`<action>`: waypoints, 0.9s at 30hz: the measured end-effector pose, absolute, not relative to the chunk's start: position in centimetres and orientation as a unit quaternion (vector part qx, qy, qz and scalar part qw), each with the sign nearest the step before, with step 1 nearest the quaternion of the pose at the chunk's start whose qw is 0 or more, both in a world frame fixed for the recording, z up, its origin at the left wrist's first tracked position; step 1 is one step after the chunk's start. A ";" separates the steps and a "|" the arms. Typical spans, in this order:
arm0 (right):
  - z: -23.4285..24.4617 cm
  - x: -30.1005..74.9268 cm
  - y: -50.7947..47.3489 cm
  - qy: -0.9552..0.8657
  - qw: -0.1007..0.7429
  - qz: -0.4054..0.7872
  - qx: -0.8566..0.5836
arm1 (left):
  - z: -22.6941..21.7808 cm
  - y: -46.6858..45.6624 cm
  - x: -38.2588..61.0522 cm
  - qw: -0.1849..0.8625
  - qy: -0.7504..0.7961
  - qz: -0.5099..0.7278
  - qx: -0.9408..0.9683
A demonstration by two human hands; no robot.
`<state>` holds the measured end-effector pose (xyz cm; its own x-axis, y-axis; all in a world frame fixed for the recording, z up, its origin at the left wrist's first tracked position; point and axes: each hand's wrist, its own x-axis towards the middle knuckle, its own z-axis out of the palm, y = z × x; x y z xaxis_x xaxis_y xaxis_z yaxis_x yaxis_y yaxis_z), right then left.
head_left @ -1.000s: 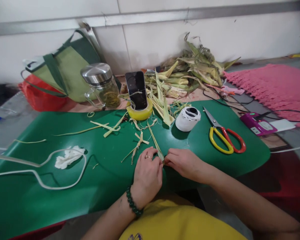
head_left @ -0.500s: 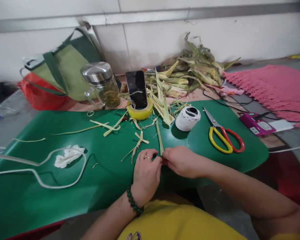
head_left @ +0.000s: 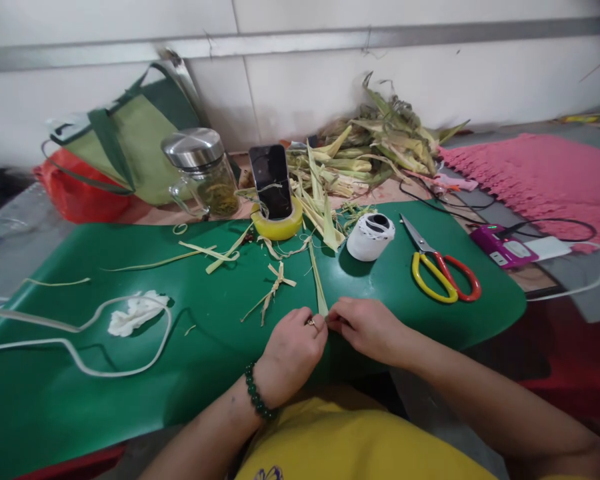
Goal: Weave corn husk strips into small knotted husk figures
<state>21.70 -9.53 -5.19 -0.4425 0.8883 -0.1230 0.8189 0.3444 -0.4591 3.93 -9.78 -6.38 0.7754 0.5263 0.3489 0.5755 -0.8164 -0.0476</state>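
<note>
Close together at the front edge of the green mat, both hands have their fingers closed at the near end of a corn husk strip. My left hand, wearing a ring and a beaded bracelet, is curled with its knuckles up. Pinched from the other side is my right hand. The strip stretches away from the fingertips across the mat; its gripped end is hidden by the fingers. Just left lies a small knotted husk figure with thin limbs. A white spool stands beyond the right hand.
Scissors with yellow and red handles lie at right. A phone leans in a yellow tape roll. Behind are a glass jar and piled corn husks. A white cable loops around a crumpled tissue at left.
The left hand has rolled over so its knuckles face up, and it sits nearer the right hand. Both remain at the strip's near end. The whole view has shifted slightly.
</note>
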 end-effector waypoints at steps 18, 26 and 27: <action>-5.9 21.1 -10.7 -0.872 0.005 0.082 -0.482 | -6.5 -9.8 3.8 0.063 -0.305 -0.188 -0.931; -3.7 20.8 -9.2 -0.850 -0.072 0.179 -0.490 | -6.9 -9.9 3.6 -0.019 -0.372 -0.171 -0.912; -3.7 20.9 -9.0 -0.850 -0.070 0.183 -0.489 | -6.9 -9.9 3.6 -0.023 -0.376 -0.163 -0.912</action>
